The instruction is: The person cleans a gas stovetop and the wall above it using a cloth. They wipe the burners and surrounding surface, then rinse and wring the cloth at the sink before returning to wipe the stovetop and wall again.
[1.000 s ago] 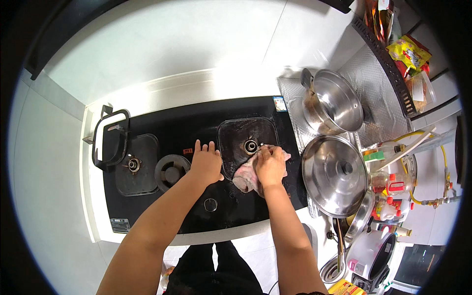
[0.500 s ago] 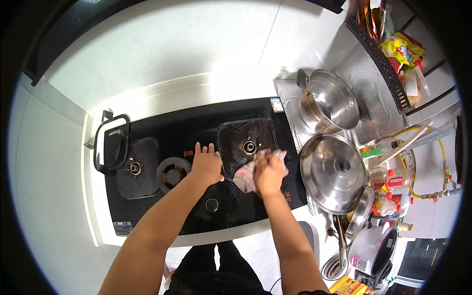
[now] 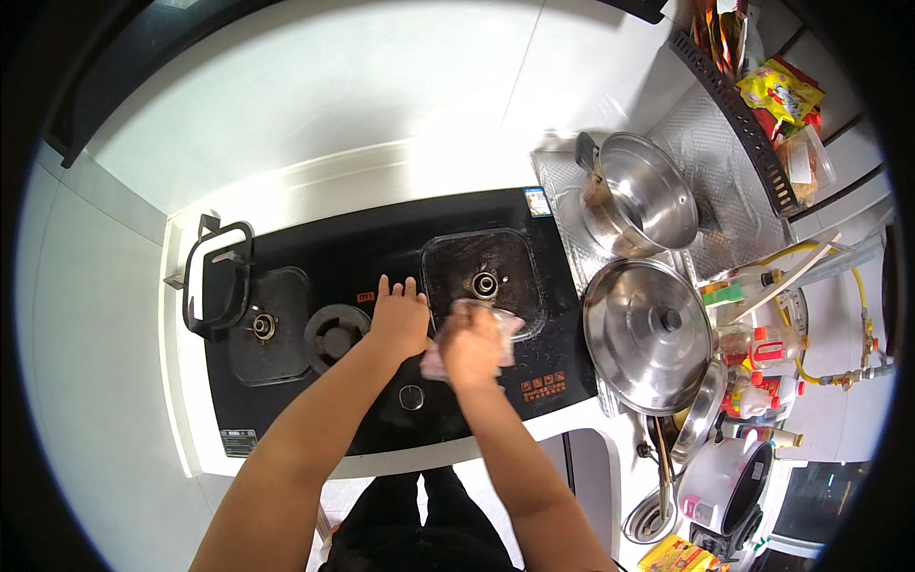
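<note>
A black glass gas cooktop (image 3: 381,243) lies under both hands. Closed over a crumpled pale pink cloth (image 3: 507,326), my right hand (image 3: 472,345) presses it on the glass at the near edge of the right burner recess (image 3: 453,257). The bare burner (image 3: 484,284) sits just beyond the cloth. My left hand (image 3: 400,316) lies flat on the cooktop between the two burners, fingers spread and holding nothing. Beside it on the left is a round black burner ring (image 3: 337,336). A round control knob (image 3: 411,397) shows nearer me.
A black pan support (image 3: 250,286) leans at the left edge by the left burner (image 3: 262,327). On the right stand a steel pot (image 3: 640,195), a large steel lid (image 3: 648,336), several bottles (image 3: 762,348) and a white rice cooker (image 3: 729,486). A rack with food packets (image 3: 782,95) is above.
My right hand has wiped leftward and slightly toward me with the cloth, from the recess's right side to its near-left edge. My left hand stays in place.
</note>
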`<state>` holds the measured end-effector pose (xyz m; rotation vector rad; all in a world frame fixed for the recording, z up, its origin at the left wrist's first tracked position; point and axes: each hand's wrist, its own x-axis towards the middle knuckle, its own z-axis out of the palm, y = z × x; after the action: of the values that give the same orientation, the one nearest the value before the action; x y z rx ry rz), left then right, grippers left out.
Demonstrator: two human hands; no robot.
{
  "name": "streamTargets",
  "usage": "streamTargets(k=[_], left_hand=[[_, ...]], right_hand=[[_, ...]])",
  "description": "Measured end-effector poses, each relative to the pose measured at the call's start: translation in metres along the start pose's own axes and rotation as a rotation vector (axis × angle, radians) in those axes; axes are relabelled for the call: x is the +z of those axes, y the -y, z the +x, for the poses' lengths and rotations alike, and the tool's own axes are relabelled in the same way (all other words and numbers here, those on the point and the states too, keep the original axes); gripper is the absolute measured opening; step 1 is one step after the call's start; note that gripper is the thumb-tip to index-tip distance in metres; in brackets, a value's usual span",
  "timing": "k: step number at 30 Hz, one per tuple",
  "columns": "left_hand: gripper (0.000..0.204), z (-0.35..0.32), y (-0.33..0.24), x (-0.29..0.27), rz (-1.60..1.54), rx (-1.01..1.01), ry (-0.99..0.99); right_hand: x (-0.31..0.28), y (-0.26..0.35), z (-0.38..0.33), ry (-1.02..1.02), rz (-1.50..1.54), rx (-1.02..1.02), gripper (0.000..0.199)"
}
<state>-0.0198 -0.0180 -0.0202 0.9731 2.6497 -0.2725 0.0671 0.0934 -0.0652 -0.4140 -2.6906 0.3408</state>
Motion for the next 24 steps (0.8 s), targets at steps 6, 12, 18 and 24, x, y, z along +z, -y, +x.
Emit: streamTargets(k=[6,12,18,24], left_hand=[[0.077,-0.001,-0.001,0.001,0.005,0.016,0.003],[0.088,-0.008,0.0,-0.016,-0.037,0.0,0.069],[0.087,0.002,-0.004,-0.004,0.012,0.007,0.076],[0.087,-0.007,0.001,-0.015,-0.033,0.008,0.077]], right_hand=[[0.0,-0.013,0.012,0.014,0.098,-0.011,0.024],[-0.051,-0.08,0.0,0.006,-0.006,0.204,0.026],[-0.002,0.0,-0.002,0.057,0.12,-0.119,0.033],[-0.021,-0.052,-0.008,-0.023,-0.021,-0.023,0.021]])
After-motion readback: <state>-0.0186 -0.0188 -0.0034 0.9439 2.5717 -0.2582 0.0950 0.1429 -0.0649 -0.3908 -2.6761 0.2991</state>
